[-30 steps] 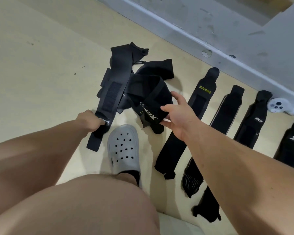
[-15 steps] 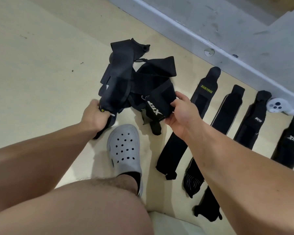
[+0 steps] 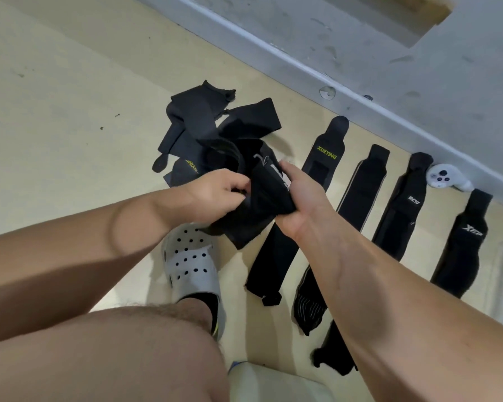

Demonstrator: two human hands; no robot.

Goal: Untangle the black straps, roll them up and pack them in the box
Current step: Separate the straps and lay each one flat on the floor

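Observation:
A tangled heap of black straps (image 3: 204, 132) lies on the pale floor near the grey wall. Above its near edge I hold one black strap (image 3: 257, 204) with white lettering. My left hand (image 3: 215, 190) pinches its left side, fingers curled in. My right hand (image 3: 299, 195) grips its right side, thumb on top. Both hands are close together above my shoe. To the right several flattened black straps lie side by side: one marked XUEYING (image 3: 325, 153), a plain one (image 3: 366, 181), another with a small logo (image 3: 404, 195) and one with white letters (image 3: 465, 236).
My grey perforated clog (image 3: 190, 262) stands just under the held strap, my bare knee below it. A white handheld controller (image 3: 445, 178) rests against the grey wall base (image 3: 273, 53). A pale object (image 3: 273, 384) shows at the bottom edge. Open floor spreads to the left.
My left hand let go of the long strap at the heap's left and came over to the strap in my right hand. Both hands now hold that one strap, lifted off the heap.

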